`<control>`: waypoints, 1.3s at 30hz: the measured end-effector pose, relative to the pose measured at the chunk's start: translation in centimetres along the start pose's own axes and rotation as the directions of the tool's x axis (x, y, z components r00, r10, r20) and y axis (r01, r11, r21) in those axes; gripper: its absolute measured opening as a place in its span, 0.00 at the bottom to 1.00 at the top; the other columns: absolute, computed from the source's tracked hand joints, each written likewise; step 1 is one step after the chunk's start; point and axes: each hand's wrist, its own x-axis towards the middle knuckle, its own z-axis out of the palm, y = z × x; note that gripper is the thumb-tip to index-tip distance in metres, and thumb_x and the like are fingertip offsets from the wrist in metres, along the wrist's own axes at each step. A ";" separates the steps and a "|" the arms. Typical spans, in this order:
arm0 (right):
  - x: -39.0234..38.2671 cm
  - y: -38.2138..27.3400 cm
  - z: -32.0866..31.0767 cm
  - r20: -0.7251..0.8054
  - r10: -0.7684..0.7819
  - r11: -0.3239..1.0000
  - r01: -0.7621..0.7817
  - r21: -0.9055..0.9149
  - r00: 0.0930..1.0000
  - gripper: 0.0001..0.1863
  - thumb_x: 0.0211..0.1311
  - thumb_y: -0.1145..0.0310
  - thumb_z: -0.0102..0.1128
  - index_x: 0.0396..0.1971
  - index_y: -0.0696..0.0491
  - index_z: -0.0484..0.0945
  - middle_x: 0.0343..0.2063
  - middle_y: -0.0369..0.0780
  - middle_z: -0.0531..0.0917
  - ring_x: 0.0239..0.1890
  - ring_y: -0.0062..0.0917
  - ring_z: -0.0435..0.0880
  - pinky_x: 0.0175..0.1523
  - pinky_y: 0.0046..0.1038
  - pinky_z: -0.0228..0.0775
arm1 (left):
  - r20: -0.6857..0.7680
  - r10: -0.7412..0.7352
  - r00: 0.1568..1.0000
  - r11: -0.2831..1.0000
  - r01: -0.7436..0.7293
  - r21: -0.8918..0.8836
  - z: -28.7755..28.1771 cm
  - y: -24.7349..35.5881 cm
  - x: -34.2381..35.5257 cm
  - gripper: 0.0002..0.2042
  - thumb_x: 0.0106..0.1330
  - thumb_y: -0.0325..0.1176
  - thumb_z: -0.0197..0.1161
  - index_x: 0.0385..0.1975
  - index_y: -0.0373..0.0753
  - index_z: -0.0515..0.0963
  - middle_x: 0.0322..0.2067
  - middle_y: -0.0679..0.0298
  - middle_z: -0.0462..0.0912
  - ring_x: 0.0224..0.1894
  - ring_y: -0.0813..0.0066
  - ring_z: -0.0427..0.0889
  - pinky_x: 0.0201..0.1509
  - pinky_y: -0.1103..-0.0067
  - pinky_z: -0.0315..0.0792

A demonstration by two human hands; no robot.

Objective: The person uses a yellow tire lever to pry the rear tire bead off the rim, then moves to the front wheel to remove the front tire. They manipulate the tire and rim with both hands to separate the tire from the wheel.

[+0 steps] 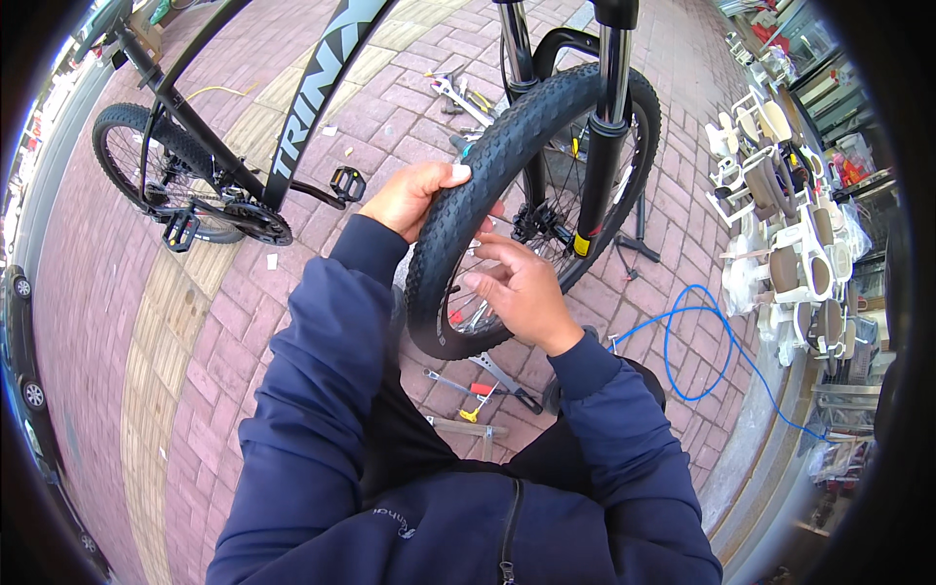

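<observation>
The front wheel of a black bicycle (322,107) stands upright between my knees, its knobby black tyre (517,132) turned toward me. My left hand (414,195) grips the tyre from the left, with the thumb on the tread and the fingers partly hidden behind it. On the wheel's right side, my right hand (526,288) is beside the rim and spokes. Its thumb and forefinger are apart, and nothing shows between them. The black suspension fork (609,107) straddles the wheel just beyond my hands.
Hand tools (463,97) lie on the brick paving past the wheel. Nearer, a red-handled tool (485,389) and a yellow tool (471,415) lie below the tyre. A blue hose (667,341) loops at right, near stacked white and brown seats (814,258). Parked cars (34,390) line the left.
</observation>
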 end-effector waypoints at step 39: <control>6.0 -4.3 -3.2 -0.464 -0.367 0.920 0.242 -0.307 0.806 0.05 0.68 0.74 0.61 0.33 0.58 0.76 0.21 0.40 0.78 0.21 0.28 0.78 0.31 0.32 0.72 | -0.240 0.277 0.930 0.717 -0.034 0.696 5.4 3.0 -2.1 0.20 0.68 0.27 0.55 0.57 0.25 0.80 0.40 0.65 0.86 0.39 0.81 0.82 0.47 0.83 0.76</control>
